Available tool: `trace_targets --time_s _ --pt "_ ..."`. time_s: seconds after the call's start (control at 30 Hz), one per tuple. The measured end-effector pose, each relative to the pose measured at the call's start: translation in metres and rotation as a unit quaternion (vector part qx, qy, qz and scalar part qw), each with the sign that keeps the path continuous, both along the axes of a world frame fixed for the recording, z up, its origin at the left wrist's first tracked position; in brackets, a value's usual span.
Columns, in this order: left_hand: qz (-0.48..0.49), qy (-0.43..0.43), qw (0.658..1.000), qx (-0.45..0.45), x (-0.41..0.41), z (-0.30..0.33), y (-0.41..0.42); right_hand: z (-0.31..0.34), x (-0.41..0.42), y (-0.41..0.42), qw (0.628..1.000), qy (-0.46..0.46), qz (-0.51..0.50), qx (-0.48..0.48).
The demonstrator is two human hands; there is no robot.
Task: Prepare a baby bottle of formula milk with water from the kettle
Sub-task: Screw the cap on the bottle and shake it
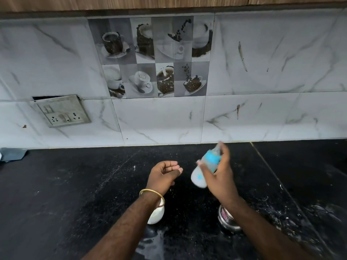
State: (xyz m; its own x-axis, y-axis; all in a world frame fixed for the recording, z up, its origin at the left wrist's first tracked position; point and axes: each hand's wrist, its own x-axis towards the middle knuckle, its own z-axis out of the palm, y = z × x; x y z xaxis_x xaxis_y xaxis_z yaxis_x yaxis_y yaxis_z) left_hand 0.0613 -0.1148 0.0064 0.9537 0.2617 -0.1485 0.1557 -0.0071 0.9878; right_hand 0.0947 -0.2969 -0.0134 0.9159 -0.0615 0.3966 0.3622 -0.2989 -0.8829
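My right hand (218, 175) holds the baby bottle (205, 166) above the black counter; the bottle is tilted, blurred by motion, with a blue collar, a clear cap pointing up toward the wall and milky liquid in its lower part. My left hand (164, 174) hovers just left of the bottle, fingers loosely curled, palm up, holding nothing. A gold bangle (152, 194) circles the left wrist. No kettle is visible.
A white bowl (156, 214) sits on the black counter (75, 184) under my left wrist. A steel container (226, 220) stands under my right forearm. A wet patch (152, 243) lies near the front edge. A blue-grey cloth (12, 153) lies far left, a wall socket (61, 111) above it.
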Motion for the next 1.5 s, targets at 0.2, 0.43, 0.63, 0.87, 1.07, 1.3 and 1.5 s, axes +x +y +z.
trace_targets --time_s 0.2,0.43,0.63,0.87,1.07,1.3,1.5 --pt "-0.003 0.002 1.000 0.005 -0.003 0.001 -0.002 -0.017 -0.009 -0.002 0.963 0.087 0.116 -0.227" --pt "-0.003 0.007 1.000 0.005 -0.004 0.001 -0.002 -0.007 -0.004 0.002 0.996 -0.023 -0.001 -0.090" --pt "-0.002 0.004 1.000 0.002 -0.004 0.001 0.000 0.008 -0.002 0.000 0.996 -0.039 -0.049 0.071" --pt "-0.007 0.005 1.000 0.001 -0.004 0.002 -0.002 -0.012 -0.004 -0.004 0.988 0.047 0.062 -0.136" --pt "-0.003 0.010 1.000 0.003 -0.003 0.000 -0.001 -0.014 -0.002 -0.002 0.992 -0.001 0.014 -0.122" --pt "-0.003 0.008 1.000 0.002 -0.001 0.001 0.003 0.006 0.004 -0.004 0.992 -0.053 -0.081 0.085" --pt "-0.011 0.004 1.000 0.003 0.000 0.002 0.000 -0.014 0.000 -0.007 0.998 0.037 0.020 -0.050"
